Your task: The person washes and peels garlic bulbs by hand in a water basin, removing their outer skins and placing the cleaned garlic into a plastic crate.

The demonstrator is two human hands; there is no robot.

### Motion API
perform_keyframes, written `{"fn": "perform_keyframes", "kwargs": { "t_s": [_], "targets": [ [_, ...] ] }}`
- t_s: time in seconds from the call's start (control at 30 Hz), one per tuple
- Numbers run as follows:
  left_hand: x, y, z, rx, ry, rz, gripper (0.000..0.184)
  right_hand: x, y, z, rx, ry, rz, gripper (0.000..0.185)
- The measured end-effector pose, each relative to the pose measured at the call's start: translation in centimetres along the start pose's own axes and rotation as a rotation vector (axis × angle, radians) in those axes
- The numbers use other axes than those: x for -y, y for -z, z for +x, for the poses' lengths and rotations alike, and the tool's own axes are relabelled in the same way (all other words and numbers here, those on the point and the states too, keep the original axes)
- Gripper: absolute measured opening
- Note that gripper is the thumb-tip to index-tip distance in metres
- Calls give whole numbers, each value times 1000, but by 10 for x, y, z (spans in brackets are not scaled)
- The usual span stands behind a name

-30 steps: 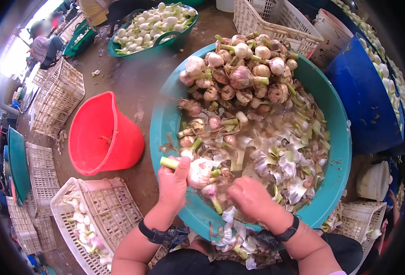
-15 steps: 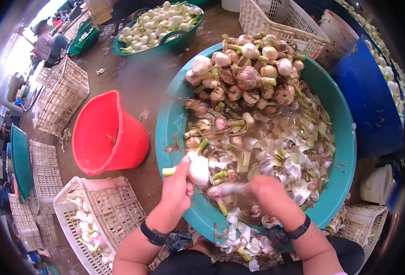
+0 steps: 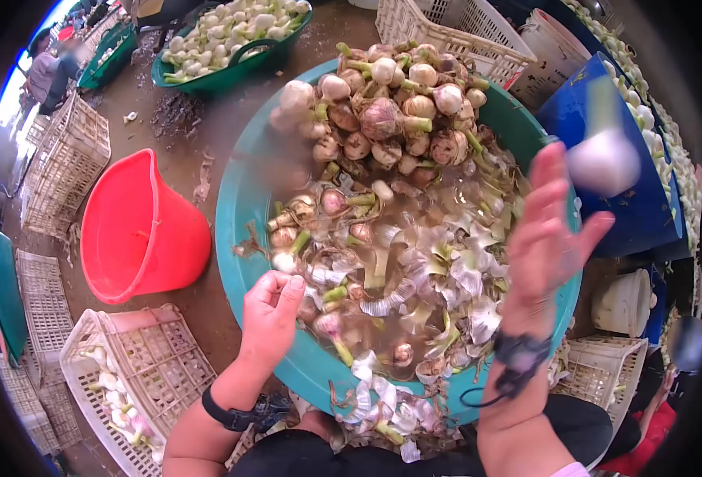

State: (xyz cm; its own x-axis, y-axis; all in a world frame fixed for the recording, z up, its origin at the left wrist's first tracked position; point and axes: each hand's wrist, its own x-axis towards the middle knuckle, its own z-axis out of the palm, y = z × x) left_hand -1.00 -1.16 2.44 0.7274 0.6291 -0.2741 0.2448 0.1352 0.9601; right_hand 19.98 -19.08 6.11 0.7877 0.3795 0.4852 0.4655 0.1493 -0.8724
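Observation:
A peeled white garlic bulb (image 3: 603,164) with a green stem, smeared by motion, is in the air just right of my right hand (image 3: 548,226). That hand is over the right rim of the teal tub (image 3: 243,195), fingers stretched and thumb apart, holding nothing. My left hand (image 3: 273,308) is at the tub's near-left rim, its fingers curled in with nothing visible in them. Unpeeled garlic bulbs (image 3: 382,119) are heaped at the tub's far side. Murky water and loose garlic skins (image 3: 466,270) fill the rest, with a few bulbs among them.
A blue bin (image 3: 605,199) holding white bulbs stands to the right. On the left are a red bucket (image 3: 148,230) and a white crate (image 3: 77,350) with peeled garlic. Beyond the tub are a green basin (image 3: 271,67) of peeled bulbs and another crate (image 3: 446,44).
The peeled bulb has gone from my left hand to the air at the right. My right hand has moved up and right from the tub's near side and opened. The view has shifted right.

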Motion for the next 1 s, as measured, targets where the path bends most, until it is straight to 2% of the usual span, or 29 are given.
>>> {"fn": "perform_keyframes", "kwargs": {
  "t_s": [0.1,0.13,0.17,0.2,0.23,0.27,0.3,0.33,0.37,0.43,0.47,0.5,0.57,0.6,0.63,0.67,0.7,0.73,0.77,0.8,0.83,0.87,0.9,0.93,1.0],
  "targets": [
    [7,-2,1,-15,-36,123,17,11,-1,10,348,-720,683,43],
    [3,-6,0,-25,46,48,12,-23,-10,-12,873,-656,219,35],
    [8,-8,2,-3,24,133,12,-74,-23,-77,1042,198,-287,26],
    [14,-10,4,25,28,156,13,-41,-37,-100,1486,-622,-549,22],
    [16,-15,3,31,77,139,12,-39,-37,-134,1717,-390,-928,20],
    [14,-22,0,51,103,97,13,-52,-29,-171,1771,-148,-1040,20],
    [15,-23,-3,75,80,80,13,-68,-21,-198,1690,-147,-977,15],
    [16,-21,-6,129,111,67,11,-68,-18,-186,1874,-128,-879,27],
    [17,-20,-6,178,145,62,10,-59,-18,-168,1855,-132,-896,27],
    [20,-21,-7,222,150,31,14,-38,-20,-130,1212,-761,-518,47],
    [22,-21,-11,255,176,-3,23,-43,-24,-123,846,-676,-243,55],
    [25,-24,-13,251,186,0,23,-43,-33,-113,475,-577,22,65],
    [31,-34,-16,423,277,-226,45,-20,-51,-89,112,-841,209,60],
    [28,-45,-19,470,209,-394,50,-9,-60,-80,129,-844,231,60],
    [24,-57,-21,509,135,-557,54,0,-68,-74,125,-569,-102,55],
    [16,-60,-19,447,125,-514,54,4,-74,-71,113,-283,-416,49],
    [10,-58,-15,382,119,-471,54,5,-75,-70,131,-294,-379,49],
    [14,-52,-7,299,105,-434,48,5,-70,-70,318,-65,-552,44],
    [4,-43,-4,229,196,-427,36,3,-66,-68,496,181,-714,39],
    [2,-38,0,214,209,-354,30,13,-64,-61,535,303,-780,26],
    [4,-34,3,202,225,-286,26,11,-61,-65,549,302,-746,26],
    [8,-29,4,175,236,-277,26,8,-57,-70,720,271,-741,21],
    [12,-25,4,257,264,-149,23,8,-57,-77,885,239,-738,15],
    [14,-22,5,346,289,-22,20,10,-60,-82,886,237,-722,15],
    [14,-20,7,355,352,-53,20,17,-65,-88,1024,219,-849,14]
  ]
}}
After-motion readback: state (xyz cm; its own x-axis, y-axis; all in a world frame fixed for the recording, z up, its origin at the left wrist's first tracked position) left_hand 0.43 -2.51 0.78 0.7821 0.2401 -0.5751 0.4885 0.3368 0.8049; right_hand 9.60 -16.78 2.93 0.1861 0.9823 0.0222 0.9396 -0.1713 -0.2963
